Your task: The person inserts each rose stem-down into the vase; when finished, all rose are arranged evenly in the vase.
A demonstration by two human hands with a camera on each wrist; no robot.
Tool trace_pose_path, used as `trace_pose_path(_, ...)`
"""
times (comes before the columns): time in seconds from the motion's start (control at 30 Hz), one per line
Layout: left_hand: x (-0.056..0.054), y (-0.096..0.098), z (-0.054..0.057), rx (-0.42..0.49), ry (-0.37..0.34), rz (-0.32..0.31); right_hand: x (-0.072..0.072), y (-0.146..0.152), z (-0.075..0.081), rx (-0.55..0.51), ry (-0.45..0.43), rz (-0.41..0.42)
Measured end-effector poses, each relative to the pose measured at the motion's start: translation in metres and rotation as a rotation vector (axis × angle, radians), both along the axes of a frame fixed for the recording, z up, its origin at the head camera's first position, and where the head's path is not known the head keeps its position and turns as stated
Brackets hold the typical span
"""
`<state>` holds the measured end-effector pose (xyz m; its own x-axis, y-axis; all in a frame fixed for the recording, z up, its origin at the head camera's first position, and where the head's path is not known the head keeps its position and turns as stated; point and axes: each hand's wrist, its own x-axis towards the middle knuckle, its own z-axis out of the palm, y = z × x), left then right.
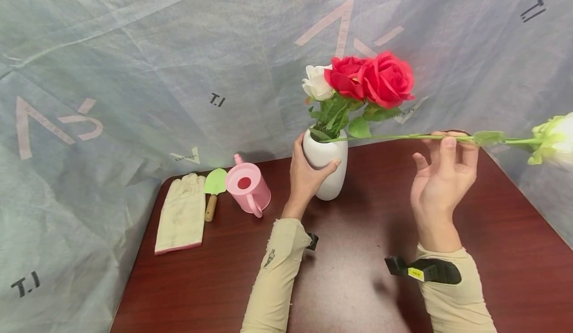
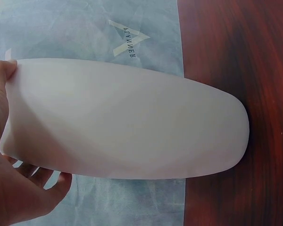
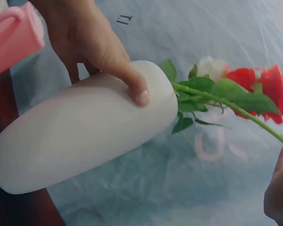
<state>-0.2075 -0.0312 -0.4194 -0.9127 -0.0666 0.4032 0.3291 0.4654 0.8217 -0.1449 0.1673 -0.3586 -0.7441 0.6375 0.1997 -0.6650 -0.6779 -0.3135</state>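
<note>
A white vase (image 1: 330,179) stands on the table, and my left hand (image 1: 305,179) grips it round the upper part, thumb across the front. The left wrist view shows the vase's smooth side (image 2: 132,117) between thumb and fingers. Two red roses (image 1: 388,79) and a white rose (image 1: 318,83) with green leaves rise from its mouth. To the right, my right hand (image 1: 443,189) pinches the long green stem of another white flower (image 1: 557,139). That stem (image 3: 247,114) lies nearly level, its far end at the vase mouth among the leaves; the tip is hidden.
Left of the vase are a pink watering can (image 1: 248,189), a small green trowel (image 1: 216,181) with a wooden handle, and pale work gloves (image 1: 181,216). The dark red table (image 1: 349,283) ends at the back against a grey-blue sheet (image 1: 250,49).
</note>
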Motion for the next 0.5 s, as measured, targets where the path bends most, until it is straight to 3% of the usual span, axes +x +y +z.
trace_pose_path(0.23,-0.001,0.000,-0.001,0.005,0.014,-0.004,-0.001,-0.024,0.002,0.157,0.034,-0.140)
trace_pose_path(0.5,0.000,0.000,0.001,0.005,0.001,-0.001,-0.009,-0.045,-0.005,0.387,-0.018,-0.236)
